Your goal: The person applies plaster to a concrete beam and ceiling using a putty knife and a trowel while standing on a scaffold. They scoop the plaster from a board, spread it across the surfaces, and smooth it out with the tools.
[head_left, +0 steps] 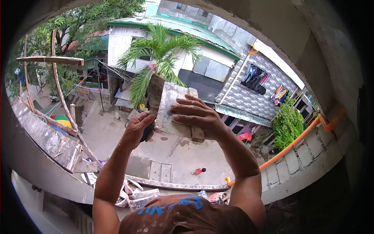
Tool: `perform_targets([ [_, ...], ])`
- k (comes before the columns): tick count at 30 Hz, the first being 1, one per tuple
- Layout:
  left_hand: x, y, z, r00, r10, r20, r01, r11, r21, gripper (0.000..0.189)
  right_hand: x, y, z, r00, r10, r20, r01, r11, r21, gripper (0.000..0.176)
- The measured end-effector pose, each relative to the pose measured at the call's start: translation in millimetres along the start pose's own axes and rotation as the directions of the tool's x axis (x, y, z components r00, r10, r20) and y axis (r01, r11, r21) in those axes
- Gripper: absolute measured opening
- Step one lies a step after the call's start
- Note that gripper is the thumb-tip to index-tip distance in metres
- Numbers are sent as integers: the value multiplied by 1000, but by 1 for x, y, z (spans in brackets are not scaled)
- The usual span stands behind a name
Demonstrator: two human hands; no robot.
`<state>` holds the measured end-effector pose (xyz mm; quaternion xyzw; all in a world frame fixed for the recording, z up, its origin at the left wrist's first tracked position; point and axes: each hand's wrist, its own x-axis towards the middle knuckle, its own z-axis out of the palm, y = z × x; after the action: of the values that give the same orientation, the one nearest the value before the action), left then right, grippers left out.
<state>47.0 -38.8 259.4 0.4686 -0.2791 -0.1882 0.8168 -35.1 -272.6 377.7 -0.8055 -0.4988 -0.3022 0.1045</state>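
A flat, grey-smeared board (169,107) with a wooden strip (197,135) along its right side is held up in front of me. My right hand (196,115) lies over the strip and grips the board, its fingers reaching across the face. At the board's lower left corner, my left hand (138,126) is closed with thumb and forefinger pinched together. A dark, bluish object (148,133) shows in its curled fingers; its kind is hard to make out. Behind the board's left edge stands a brown, rough piece (155,91), partly hidden.
I am at a raised wall opening with a curved-looking ledge. An orange pipe (290,150) runs along blockwork at right. Wooden poles (58,82) and a plank (50,59) stand at left. Debris (144,197) lies below. A person in red (199,171) is on the street.
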Motion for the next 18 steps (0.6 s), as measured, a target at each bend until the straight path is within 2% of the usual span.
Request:
perform_targets([
  [2, -3, 7, 2, 1000, -12, -17, 12, 999, 30, 27, -12, 10, 7, 999, 5, 52, 2, 989, -146, 50],
  [4, -7, 7, -2, 994, 51, 100, -53, 998, 16, 25, -19, 21, 5, 998, 65, 23, -60, 983, -172, 50],
  [6, -12, 0, -3, 994, 52, 94, -53, 999, 9, 23, -21, 26, -6, 994, 104, -37, -109, 981, -163, 49],
  [8, -16, -2, -3, 991, 72, 112, -73, 997, 5, 26, -37, 37, -10, 937, 337, -91, -344, 936, -74, 45],
  [9, -21, 1, 1, 993, 78, 86, -79, 997, 13, 26, -50, 48, -3, 902, 405, -152, -415, 909, -40, 43],
  [10, -24, 5, 5, 993, 71, 94, -73, 997, 21, 26, -60, 51, -3, 765, 640, -76, -625, 765, 153, 38],
  [12, -23, 7, 12, 954, 300, 7, -285, 898, 337, 25, -76, 59, 14, 450, 885, -118, -771, 452, 450, 30],
  [13, -19, 2, 5, 931, 366, 14, -316, 783, 536, 24, -79, 59, 23, 404, 910, -89, -565, 325, 759, 28],
  [14, -13, 0, 5, 932, 362, 22, -317, 785, 533, 24, -75, 55, 30, 374, 926, -46, -267, 155, 951, 26],
  [15, -6, -1, 6, 807, 561, 185, -475, 431, 767, 28, -70, 45, 35, 289, 957, 9, -165, 41, 985, 29],
  [16, 9, 1, 8, 633, 648, 423, -539, -24, 842, 33, -57, 30, 40, 209, 973, 95, -55, -85, 995, 24],
  [17, 14, -3, 0, 622, 611, 490, -538, -121, 834, 41, -57, 31, 46, 228, 970, 87, -22, -84, 996, 24],
  [18, 18, -2, 4, 624, 604, 496, -486, -198, 852, 38, -51, 27, 44, 206, 976, 72, -22, -69, 997, 27],
])
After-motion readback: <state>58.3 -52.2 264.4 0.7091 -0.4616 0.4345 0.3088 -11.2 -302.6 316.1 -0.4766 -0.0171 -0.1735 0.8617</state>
